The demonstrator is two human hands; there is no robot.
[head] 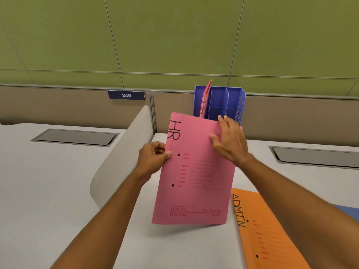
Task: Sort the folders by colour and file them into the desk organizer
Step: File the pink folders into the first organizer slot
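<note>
Left grip pinches the pink folder at its edge while right grip lies spread flat on it.

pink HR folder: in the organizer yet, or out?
Out. Left hand pinches the HR folder at its edge, right hand rests on it, short of the organizer, where another pink folder stands.

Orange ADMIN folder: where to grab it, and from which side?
Probably its left long edge by the ADMIN lettering, from the left: the orange folder lies flat on the desk, that edge is bare, and the right forearm covers its right side.
</note>
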